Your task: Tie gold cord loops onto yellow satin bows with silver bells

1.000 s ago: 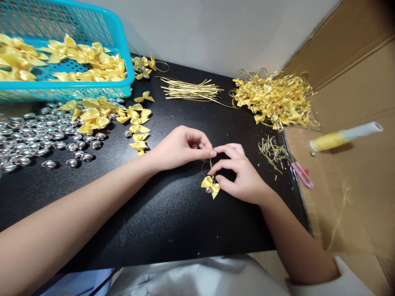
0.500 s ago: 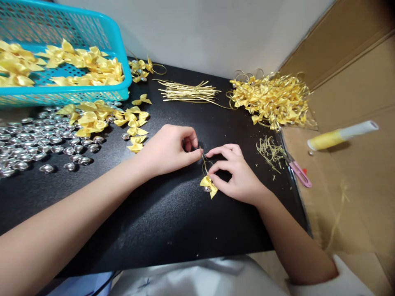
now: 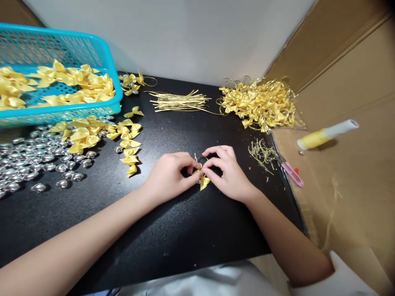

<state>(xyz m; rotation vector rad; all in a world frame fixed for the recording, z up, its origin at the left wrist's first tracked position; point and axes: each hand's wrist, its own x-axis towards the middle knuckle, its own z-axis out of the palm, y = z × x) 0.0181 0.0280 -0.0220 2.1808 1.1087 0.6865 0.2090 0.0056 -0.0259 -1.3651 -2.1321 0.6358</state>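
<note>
Through the head camera I have the left forearm (image 3: pixel 92 234) running long and nearly straight from the lower left, wrist level with it, the left hand (image 3: pixel 168 176) back upward and knuckles bent. The right forearm (image 3: pixel 280 228) slants in from the lower right, out of a white sleeve (image 3: pixel 352 273); its right hand (image 3: pixel 226 174) faces the other, with the upper fingers (image 3: pixel 220 152) arched forward over a thin wire loop (image 3: pixel 203 157).

On both sides I read thumb and forefinger as closed together, clamped on the yellow bow (image 3: pixel 205 183) (the exact contact is partly hidden by the left thumb). The bow sits between the two hands, right by the black bench (image 3: pixel 173 242), one ribbon tail pointing toward me; whether it touches the surface I cannot tell. Beyond the hands lies a bundle of gold ties (image 3: pixel 179 101), and pink-handled scissors (image 3: pixel 292 174) rest at the bench's right edge.
</note>
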